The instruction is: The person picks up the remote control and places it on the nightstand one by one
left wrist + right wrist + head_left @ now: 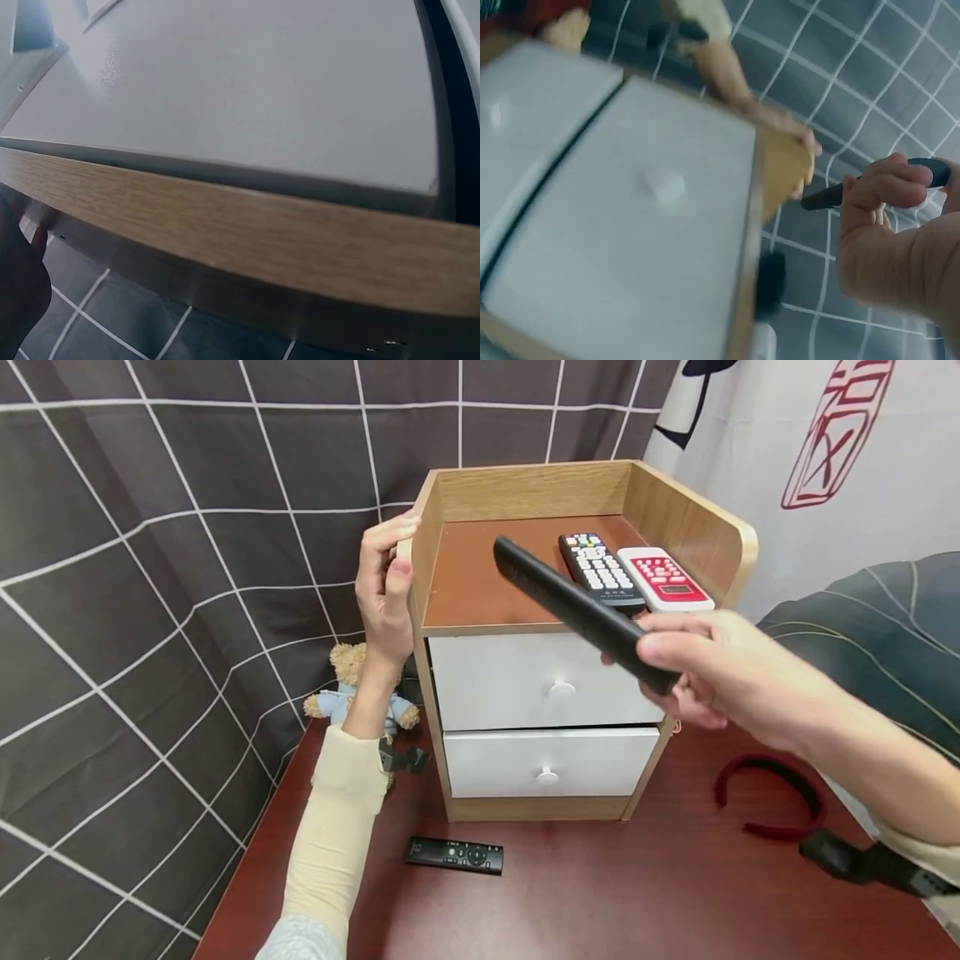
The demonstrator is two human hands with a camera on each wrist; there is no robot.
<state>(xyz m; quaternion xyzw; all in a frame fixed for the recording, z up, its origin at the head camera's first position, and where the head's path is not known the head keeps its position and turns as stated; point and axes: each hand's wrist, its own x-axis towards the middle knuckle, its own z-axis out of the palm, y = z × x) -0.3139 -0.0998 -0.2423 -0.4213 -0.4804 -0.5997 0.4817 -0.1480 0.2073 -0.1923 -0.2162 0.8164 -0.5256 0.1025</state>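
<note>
My right hand (697,664) grips a black remote control (577,610) by its near end, holding it tilted in the air in front of the small wooden cabinet's top. The left hand (386,585) holds the edge of the cabinet's left side panel (424,543), thumb on the front edge. On the brown top shelf (480,568) lie a black remote with white buttons (598,568) and a white-and-red remote (663,578), side by side. In the right wrist view the held remote (825,198) sticks out past the curled fingers.
Two white drawers (495,685) fill the cabinet's front. Another black remote (454,855) lies on the reddish table (600,893). A teddy bear (348,664) sits left of the cabinet, behind my left arm. A dark red headband (772,833) lies at the right.
</note>
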